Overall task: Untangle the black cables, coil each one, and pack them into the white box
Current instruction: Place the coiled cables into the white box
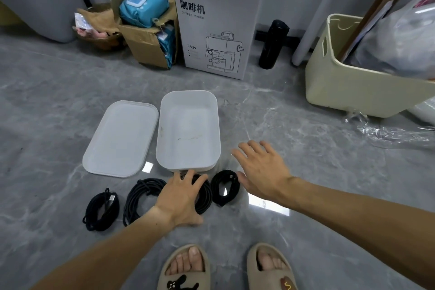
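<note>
Left hand [182, 198] spread flat on centre-frame coiled cable [203, 195]; right hand [261, 168] open, empty, beside white box [188, 129]. Light, springy; best pinched across the loops.

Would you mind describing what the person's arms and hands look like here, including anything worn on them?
Both forearms are bare as far as the picture shows, with no sleeve in view. The left hand and the right hand carry no glove, ring, watch or bracelet that can be seen. No markings show on either arm.
</note>
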`<state>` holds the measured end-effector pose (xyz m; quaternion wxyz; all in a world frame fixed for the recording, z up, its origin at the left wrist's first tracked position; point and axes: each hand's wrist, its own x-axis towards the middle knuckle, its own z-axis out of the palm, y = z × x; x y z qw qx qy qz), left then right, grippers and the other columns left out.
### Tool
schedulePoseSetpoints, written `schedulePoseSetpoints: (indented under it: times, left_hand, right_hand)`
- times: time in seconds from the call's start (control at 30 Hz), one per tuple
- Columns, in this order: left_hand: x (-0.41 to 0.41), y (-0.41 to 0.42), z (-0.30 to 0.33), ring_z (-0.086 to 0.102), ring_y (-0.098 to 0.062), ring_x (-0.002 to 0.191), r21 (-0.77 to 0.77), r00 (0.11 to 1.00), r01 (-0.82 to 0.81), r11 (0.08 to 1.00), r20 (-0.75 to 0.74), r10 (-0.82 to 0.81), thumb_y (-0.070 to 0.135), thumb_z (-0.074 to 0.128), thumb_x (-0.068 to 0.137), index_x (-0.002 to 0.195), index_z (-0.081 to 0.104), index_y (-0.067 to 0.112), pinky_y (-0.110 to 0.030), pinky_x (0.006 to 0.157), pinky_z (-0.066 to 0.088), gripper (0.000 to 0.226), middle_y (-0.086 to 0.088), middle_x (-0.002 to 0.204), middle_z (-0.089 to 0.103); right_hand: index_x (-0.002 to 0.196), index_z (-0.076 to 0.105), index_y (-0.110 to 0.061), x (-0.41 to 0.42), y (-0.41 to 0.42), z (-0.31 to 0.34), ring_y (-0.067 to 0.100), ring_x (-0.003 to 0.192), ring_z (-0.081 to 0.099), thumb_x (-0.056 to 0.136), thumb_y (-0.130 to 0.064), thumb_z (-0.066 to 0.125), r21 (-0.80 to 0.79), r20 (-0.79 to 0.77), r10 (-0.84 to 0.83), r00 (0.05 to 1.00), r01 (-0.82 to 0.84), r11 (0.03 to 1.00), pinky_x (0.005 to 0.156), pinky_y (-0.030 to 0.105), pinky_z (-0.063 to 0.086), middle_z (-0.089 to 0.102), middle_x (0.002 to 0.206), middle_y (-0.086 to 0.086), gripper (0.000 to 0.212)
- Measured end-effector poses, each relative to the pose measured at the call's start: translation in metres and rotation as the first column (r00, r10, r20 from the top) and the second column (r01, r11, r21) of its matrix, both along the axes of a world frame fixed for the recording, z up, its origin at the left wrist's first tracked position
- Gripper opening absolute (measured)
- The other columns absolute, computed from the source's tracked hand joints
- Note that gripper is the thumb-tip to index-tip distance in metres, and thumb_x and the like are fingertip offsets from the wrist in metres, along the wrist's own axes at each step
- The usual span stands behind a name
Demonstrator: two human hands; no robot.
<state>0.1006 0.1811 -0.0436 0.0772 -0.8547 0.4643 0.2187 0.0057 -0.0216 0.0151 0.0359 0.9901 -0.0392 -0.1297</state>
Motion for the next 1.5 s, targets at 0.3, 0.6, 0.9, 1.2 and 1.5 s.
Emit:
schedulePoseSetpoints:
  times: [0.3,0.6,0.9,1.2,1.5]
  left_hand:
    - [0.029,-0.016,0.084,0.043,-0.029,0.113,-0.174,0.998,-0.037,0.984,-0.049,0.029,0.059,0.067,0.068,0.152,0.017,0.033,-0.032,0.098,0.039,0.101,0.002,0.147,0.027]
    - [0.087,-0.049,0.081,0.044,-0.032,0.113,-0.178,0.986,-0.169,0.969,-0.038,0.165,0.054,0.071,0.068,0.151,0.019,0.033,-0.038,0.096,0.045,0.101,-0.001,0.145,0.03]
    - [0.097,-0.057,0.016,0.041,-0.034,0.116,-0.111,0.947,-0.317,0.942,-0.087,0.309,0.05,0.071,0.071,0.151,0.018,0.031,-0.036,0.089,0.044,0.098,-0.002,0.145,0.028]
    - [0.098,-0.058,-0.022,0.039,-0.037,0.118,-0.057,0.931,-0.357,0.932,-0.107,0.35,0.049,0.071,0.073,0.152,0.015,0.029,-0.039,0.094,0.045,0.099,-0.005,0.146,0.023]
    - [0.097,-0.057,-0.031,0.032,-0.035,0.131,-0.038,0.92,-0.368,0.929,-0.163,0.357,0.062,0.067,0.075,0.155,0.007,0.032,-0.04,0.103,0.039,0.104,0.0,0.156,0.014]
  right_hand:
    - [0.142,0.034,-0.015,0.023,0.003,0.038,0.03,0.13,0.04,0.099,-0.038,0.041,-0.031,0.019,0.027,0.999,-0.027,0.999,0.115,0.045,0.024,0.043,0.141,0.007,0.049]
    - [0.144,0.031,-0.016,0.05,0.007,0.034,0.03,0.129,0.04,0.099,-0.038,0.043,-0.028,0.015,0.034,0.999,-0.034,0.999,0.113,0.044,0.024,0.042,0.14,0.006,0.052]
    - [0.146,0.029,-0.017,0.068,0.001,-0.009,0.028,0.129,0.039,0.1,-0.036,0.042,-0.023,-0.011,-0.007,1.0,0.006,1.0,0.113,0.043,0.023,0.041,0.14,0.006,0.052]
    - [0.14,0.032,-0.017,0.07,-0.014,-0.035,0.027,0.126,0.04,0.099,-0.037,0.041,-0.011,-0.034,-0.026,0.999,0.026,1.0,0.111,0.042,0.025,0.043,0.135,0.004,0.046]
    - [0.143,0.03,-0.018,0.071,-0.014,-0.039,0.027,0.125,0.04,0.098,-0.034,0.041,-0.033,-0.026,-0.005,1.0,0.004,0.999,0.108,0.041,0.028,0.042,0.136,0.004,0.048]
